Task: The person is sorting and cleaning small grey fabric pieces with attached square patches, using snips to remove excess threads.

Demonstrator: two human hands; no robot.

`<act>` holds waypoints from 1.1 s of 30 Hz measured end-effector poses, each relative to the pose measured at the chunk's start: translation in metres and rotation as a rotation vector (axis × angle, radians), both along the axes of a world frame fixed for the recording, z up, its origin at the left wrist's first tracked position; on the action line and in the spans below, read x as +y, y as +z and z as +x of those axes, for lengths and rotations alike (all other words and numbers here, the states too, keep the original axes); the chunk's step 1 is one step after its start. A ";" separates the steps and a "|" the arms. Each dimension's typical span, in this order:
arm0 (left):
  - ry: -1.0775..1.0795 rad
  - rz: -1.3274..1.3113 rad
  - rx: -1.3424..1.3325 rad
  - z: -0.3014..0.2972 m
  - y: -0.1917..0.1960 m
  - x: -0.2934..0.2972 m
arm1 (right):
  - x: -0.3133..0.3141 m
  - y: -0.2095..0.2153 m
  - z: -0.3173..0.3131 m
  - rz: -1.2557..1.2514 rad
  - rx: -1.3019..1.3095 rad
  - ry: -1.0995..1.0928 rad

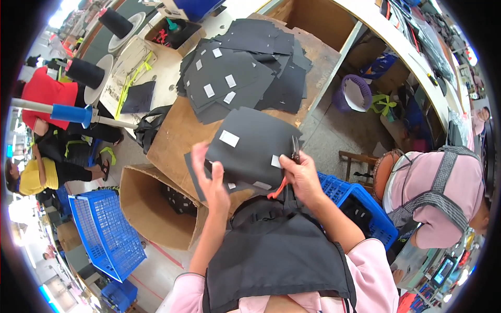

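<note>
My right hand [304, 181] is closed around a pair of dark snips [296, 149], their points directed away from me. A red-orange strip [279, 189] hangs from the same hand. Its thumb also presses the right edge of a black sheet-like panel [253, 138], beside a small white label [275, 161]. Another white label [229, 138] lies near the panel's upper left. My left hand [213, 182] is open at the panel's left edge, its fingers spread and slightly blurred. More black pieces with labels show partly under the panel, close to my apron [276, 250].
A large pile of black panels [229, 78] covers the far part of the brown board [175, 138]. An open cardboard box [151, 208] and blue crates [107, 235] stand left. At right are a blue basket [383, 224], a seated person [433, 193] and a purple bin [355, 93].
</note>
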State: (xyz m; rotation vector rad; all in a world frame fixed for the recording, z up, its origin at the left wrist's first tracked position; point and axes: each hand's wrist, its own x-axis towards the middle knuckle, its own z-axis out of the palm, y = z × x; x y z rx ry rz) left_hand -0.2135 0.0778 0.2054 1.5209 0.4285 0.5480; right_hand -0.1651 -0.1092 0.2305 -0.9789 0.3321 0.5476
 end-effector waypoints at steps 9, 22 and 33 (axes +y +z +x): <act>-0.762 0.376 0.353 0.034 0.053 -0.014 | 0.001 0.024 0.044 -0.641 -0.703 0.580; -0.606 -0.647 0.497 0.017 0.045 -0.019 | -0.015 0.019 -0.007 -1.001 -1.105 0.176; -0.582 -0.627 0.495 0.013 0.044 -0.019 | -0.017 0.022 -0.009 -1.054 -1.181 0.165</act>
